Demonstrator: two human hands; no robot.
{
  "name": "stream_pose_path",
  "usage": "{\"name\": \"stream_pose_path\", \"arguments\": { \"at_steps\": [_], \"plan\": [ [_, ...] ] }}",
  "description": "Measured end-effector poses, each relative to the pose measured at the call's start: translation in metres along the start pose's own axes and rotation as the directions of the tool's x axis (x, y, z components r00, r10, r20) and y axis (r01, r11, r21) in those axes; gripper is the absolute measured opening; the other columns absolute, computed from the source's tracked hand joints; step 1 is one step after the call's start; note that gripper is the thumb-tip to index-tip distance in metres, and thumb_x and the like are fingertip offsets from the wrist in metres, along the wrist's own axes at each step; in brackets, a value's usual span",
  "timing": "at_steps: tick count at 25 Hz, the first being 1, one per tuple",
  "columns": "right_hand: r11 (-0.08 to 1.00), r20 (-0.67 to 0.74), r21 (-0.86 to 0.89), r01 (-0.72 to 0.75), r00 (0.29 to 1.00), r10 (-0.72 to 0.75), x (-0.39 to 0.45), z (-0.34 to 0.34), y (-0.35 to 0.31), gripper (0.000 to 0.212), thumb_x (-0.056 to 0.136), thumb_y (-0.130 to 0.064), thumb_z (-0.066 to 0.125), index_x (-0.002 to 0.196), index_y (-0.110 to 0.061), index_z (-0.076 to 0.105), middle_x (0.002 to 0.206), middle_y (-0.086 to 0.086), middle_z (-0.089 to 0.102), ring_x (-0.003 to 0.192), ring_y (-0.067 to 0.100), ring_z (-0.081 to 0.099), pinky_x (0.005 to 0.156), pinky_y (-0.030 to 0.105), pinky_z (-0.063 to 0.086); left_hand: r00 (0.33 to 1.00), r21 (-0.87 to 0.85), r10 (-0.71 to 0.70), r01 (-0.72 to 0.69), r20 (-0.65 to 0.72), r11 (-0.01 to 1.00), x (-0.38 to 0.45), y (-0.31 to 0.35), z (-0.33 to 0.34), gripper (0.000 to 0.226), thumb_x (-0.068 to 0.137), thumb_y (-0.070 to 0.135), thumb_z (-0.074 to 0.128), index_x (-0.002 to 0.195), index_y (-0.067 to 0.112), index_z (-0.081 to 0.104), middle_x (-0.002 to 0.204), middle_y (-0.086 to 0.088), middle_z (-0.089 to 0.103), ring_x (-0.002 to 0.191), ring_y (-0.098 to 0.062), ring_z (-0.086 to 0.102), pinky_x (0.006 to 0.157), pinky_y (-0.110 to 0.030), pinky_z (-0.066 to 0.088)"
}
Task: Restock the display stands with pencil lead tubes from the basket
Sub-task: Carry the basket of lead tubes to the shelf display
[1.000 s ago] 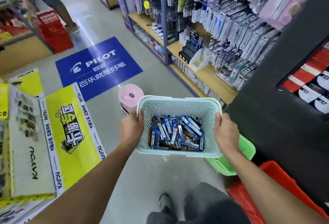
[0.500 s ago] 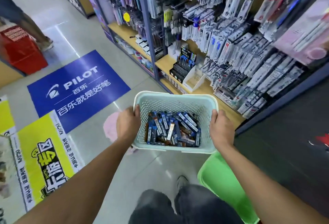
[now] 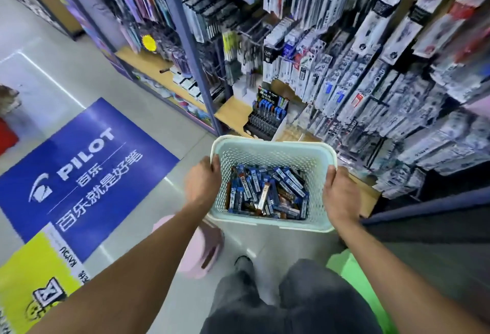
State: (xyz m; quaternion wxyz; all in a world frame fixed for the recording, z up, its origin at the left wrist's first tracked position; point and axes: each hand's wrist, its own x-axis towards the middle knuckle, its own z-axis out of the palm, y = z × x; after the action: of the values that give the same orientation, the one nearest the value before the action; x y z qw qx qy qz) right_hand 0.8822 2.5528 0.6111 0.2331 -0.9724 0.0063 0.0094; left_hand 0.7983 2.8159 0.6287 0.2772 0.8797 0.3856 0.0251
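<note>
A pale mint perforated basket point(image 3: 273, 145) is carried in front of me at waist height. My left hand point(image 3: 202, 183) grips its left rim and my right hand point(image 3: 340, 194) grips its right rim. Inside lies a heap of blue and brown pencil lead tubes point(image 3: 267, 191). Just beyond the basket, on the wooden shelf ledge, stands a black tiered display stand point(image 3: 266, 118) with a few blue-capped tubes in its upper rows; its lower rows look bare.
Pegboard shelving point(image 3: 371, 55) crowded with hanging pen packs fills the right side. A blue PILOT floor sticker point(image 3: 79, 164) lies to the left. A pink stool point(image 3: 204, 251) and a green basket point(image 3: 352, 272) sit on the floor beside my legs.
I have walked closer to the shelf with the basket in both hands; the display stand is now just past the basket's far rim. The grip is unchanged.
</note>
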Motion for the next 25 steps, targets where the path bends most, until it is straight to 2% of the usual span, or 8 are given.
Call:
{"name": "stream_pose_path", "arguments": {
  "at_steps": [3,6,9,12,15,19,22,25],
  "plan": [
    [0.999,-0.019,-0.019,-0.030,0.999,0.029,0.021,0.012,-0.015,0.043,0.110,-0.030,0.029,0.100,0.004,0.054,0.062,0.003,0.043,0.054,0.025,0.049,0.044,0.022,0.014,0.999,0.049,0.026,-0.027,0.031,0.998,0.045,0.005,0.006,0.047,0.107,0.042,0.031,0.081,0.009,0.050,0.070,-0.008,0.052,0.066,-0.029,0.047,0.061,-0.035,0.032],
    [0.998,-0.045,-0.014,-0.054,0.998,0.054,0.056,0.030,-0.026,0.043,0.109,-0.029,0.032,0.097,0.005,0.055,0.062,0.014,0.054,0.052,0.029,0.055,0.044,0.021,0.013,0.997,0.059,0.046,-0.049,0.054,0.997,0.090,0.021,0.020,0.047,0.107,0.040,0.031,0.078,0.008,0.048,0.066,-0.006,0.049,0.062,-0.028,0.045,0.057,-0.035,0.028],
    [0.999,-0.082,-0.014,-0.049,0.995,0.048,0.094,0.049,-0.028,0.043,0.109,-0.028,0.032,0.095,0.005,0.056,0.060,0.013,0.055,0.049,0.031,0.058,0.042,0.023,0.014,0.994,0.070,0.103,-0.105,0.042,0.992,0.129,0.039,0.035,0.043,0.108,0.038,0.032,0.080,0.009,0.047,0.072,-0.014,0.056,0.065,-0.033,0.052,0.058,-0.036,0.030],
    [0.995,-0.090,-0.021,-0.101,0.991,0.099,0.118,0.061,-0.032,0.040,0.109,-0.026,0.034,0.100,0.006,0.056,0.065,0.021,0.062,0.057,0.038,0.065,0.046,0.026,0.024,0.989,0.061,0.140,-0.143,0.048,0.988,0.156,0.049,0.044,0.040,0.108,0.037,0.033,0.085,0.008,0.048,0.085,-0.027,0.065,0.079,-0.044,0.060,0.061,-0.038,0.030],
    [0.990,-0.091,0.007,-0.142,0.986,0.142,0.131,0.070,-0.039,0.037,0.108,-0.024,0.037,0.109,0.008,0.055,0.070,0.026,0.065,0.062,0.042,0.067,0.053,0.032,0.034,0.983,0.062,0.165,-0.170,0.083,0.983,0.177,0.055,0.048,0.038,0.108,0.036,0.032,0.088,0.008,0.048,0.089,-0.028,0.066,0.083,-0.045,0.062,0.062,-0.037,0.030],
    [0.980,-0.075,0.031,-0.197,0.977,0.199,0.138,0.089,-0.053,0.038,0.109,-0.026,0.034,0.114,0.007,0.053,0.061,0.011,0.052,0.054,0.033,0.060,0.051,0.029,0.034,0.972,0.060,0.211,-0.217,0.101,0.974,0.210,0.052,0.052,0.039,0.108,0.032,0.034,0.092,0.003,0.054,0.091,-0.031,0.066,0.084,-0.047,0.062,0.063,-0.037,0.029],
    [0.964,-0.080,0.057,-0.260,0.961,0.264,0.139,0.116,-0.066,0.039,0.109,-0.026,0.034,0.112,0.008,0.054,0.063,0.016,0.055,0.052,0.032,0.058,0.051,0.028,0.033,0.960,0.069,0.248,-0.258,0.132,0.964,0.243,0.040,0.059,0.039,0.108,0.033,0.034,0.094,0.002,0.054,0.095,-0.030,0.066,0.085,-0.047,0.062,0.063,-0.036,0.031],
    [0.932,-0.086,0.058,-0.358,0.928,0.362,0.139,0.157,-0.086,0.041,0.110,-0.025,0.033,0.104,0.009,0.056,0.062,0.008,0.047,0.048,0.024,0.046,0.045,0.022,0.024,0.926,0.045,0.313,-0.329,0.213,0.943,0.290,0.019,0.073,0.041,0.108,0.031,0.033,0.101,-0.001,0.057,0.095,-0.028,0.065,0.083,-0.043,0.062,0.063,-0.035,0.035]
  ]
}}
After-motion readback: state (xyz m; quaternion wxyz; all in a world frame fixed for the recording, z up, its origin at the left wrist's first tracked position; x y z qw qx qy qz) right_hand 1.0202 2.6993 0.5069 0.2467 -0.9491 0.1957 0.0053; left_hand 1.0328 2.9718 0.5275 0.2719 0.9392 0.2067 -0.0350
